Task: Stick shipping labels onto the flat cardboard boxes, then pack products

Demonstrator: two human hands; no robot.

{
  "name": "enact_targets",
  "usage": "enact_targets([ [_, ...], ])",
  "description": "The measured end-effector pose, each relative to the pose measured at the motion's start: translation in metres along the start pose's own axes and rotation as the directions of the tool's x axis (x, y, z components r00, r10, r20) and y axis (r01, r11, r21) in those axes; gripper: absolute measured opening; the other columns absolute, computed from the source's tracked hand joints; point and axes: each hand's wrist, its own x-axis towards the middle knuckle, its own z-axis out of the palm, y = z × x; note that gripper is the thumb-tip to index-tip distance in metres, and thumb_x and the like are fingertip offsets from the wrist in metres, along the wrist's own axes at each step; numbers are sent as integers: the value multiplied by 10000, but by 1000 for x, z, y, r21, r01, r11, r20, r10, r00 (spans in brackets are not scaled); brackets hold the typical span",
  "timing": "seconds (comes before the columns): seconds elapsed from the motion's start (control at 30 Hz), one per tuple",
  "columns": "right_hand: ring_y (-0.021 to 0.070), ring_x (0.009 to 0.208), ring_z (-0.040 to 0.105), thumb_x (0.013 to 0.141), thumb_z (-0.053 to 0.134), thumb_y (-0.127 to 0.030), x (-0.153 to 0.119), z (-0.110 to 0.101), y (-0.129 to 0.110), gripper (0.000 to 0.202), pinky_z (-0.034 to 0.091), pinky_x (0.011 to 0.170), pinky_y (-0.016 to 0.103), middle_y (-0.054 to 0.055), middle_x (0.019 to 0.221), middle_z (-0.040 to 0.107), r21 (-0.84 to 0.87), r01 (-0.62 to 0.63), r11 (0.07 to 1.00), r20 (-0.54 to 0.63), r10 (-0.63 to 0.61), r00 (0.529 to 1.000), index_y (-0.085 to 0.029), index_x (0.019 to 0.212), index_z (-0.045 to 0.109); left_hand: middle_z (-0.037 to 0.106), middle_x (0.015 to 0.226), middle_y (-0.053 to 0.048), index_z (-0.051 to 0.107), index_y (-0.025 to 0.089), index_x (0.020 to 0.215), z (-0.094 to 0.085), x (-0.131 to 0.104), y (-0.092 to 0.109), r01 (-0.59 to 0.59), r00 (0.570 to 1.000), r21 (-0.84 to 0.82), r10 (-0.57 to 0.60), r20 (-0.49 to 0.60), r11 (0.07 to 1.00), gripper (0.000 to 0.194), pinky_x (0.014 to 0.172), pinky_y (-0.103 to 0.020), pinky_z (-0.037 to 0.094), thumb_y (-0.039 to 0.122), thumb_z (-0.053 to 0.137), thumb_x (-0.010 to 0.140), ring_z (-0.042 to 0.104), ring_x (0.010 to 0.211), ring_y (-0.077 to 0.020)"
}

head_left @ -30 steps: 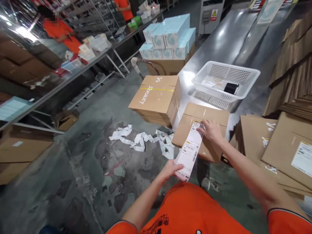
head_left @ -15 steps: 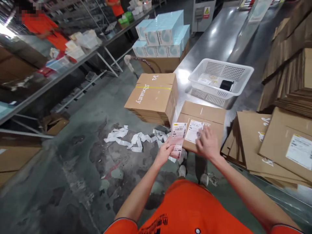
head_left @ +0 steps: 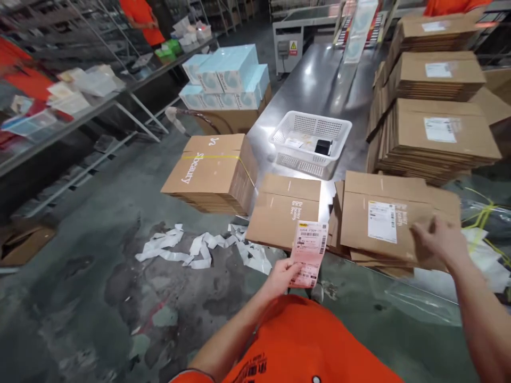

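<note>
My left hand (head_left: 284, 277) is closed on a strip of shipping labels (head_left: 309, 250), pinching its lower left side. Behind the strip, a flat cardboard box (head_left: 283, 205) with white print and no label lies at the near end of the metal table. To the right, a flat cardboard box with a label (head_left: 355, 213) rests on other flat boxes. My right hand (head_left: 441, 242) is at that box's right edge, fingers bent and gripping it; the fingertips are partly hidden. The stuck-on shipping label (head_left: 382, 222) sits near the middle of that box.
A white plastic basket (head_left: 281, 125) holding a black item stands on the metal table (head_left: 303, 80). Strapped flat boxes (head_left: 207, 167) stand left, with light-blue boxes (head_left: 227, 80) behind. Labelled stacks (head_left: 443, 127) rise at right. Paper strips (head_left: 202, 247) litter the floor. Co-workers stand farther off.
My right hand has moved right with the labelled box, off the near stack onto the right pile. An unlabelled box now shows in front. My left hand still holds the label strip. The view has turned right.
</note>
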Motion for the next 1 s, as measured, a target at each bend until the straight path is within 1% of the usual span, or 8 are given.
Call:
enact_targets([
  [0.1,410,1275,436,719,547,-722,-20,15,-66,823,424,954,573,228,1406,447,178,213,961,166,-243,956,-169,1326,487,613,652,3,639,145,766,4,4,-10,49,999,31,-49,-8,998,505,654,-349,556,616,732,609,617,638,-170],
  [0.2,250,971,614,783,587,-601,-56,47,-155,598,522,780,380,117,1183,623,589,213,780,491,-554,672,-220,1241,545,645,730,-23,653,145,813,3,-2,-4,30,1000,77,-29,-11,997,466,730,-360,541,575,723,646,630,728,-193],
  [0.27,164,683,566,823,541,-585,-78,66,-196,404,468,609,292,33,770,634,637,200,745,533,-613,584,-191,862,624,687,917,-58,668,150,942,-1,-8,11,-118,992,110,123,-39,987,454,848,-346,504,472,773,639,632,882,-210],
  [0.37,116,549,444,872,465,-579,-99,85,-220,475,355,506,242,-21,552,477,650,202,733,527,-626,574,-192,597,482,671,1087,-66,643,175,1076,-7,-11,41,-331,922,123,348,-167,936,529,896,-298,459,344,815,605,606,978,-198],
  [0.5,139,621,510,884,494,-534,-108,102,-231,390,386,557,248,13,661,581,673,237,700,470,-653,594,-190,720,574,625,667,-6,642,129,710,-23,6,60,-295,881,133,324,-345,946,343,626,-247,446,441,761,632,547,634,-131],
  [0.7,200,734,570,909,469,-455,-70,158,-256,319,435,685,318,60,763,645,529,381,758,364,-609,705,-208,779,623,627,630,-7,669,102,763,-81,19,7,-103,929,102,133,-346,989,393,525,-224,387,428,784,577,524,563,-117],
  [0.87,353,989,554,849,565,-485,-14,188,-267,456,419,825,477,174,1098,635,34,611,791,388,-573,722,-177,1179,625,688,689,-54,717,90,834,-128,-18,-53,171,962,24,-162,-221,985,451,565,-272,447,402,810,521,581,574,-156],
  [1.0,394,1171,490,914,465,-424,-29,199,-279,627,392,935,532,246,1357,497,-40,681,731,350,-628,695,-63,1421,394,730,774,-87,740,117,790,-145,-30,-37,-52,894,28,59,-444,998,385,674,-329,501,436,767,576,641,720,-221],
])
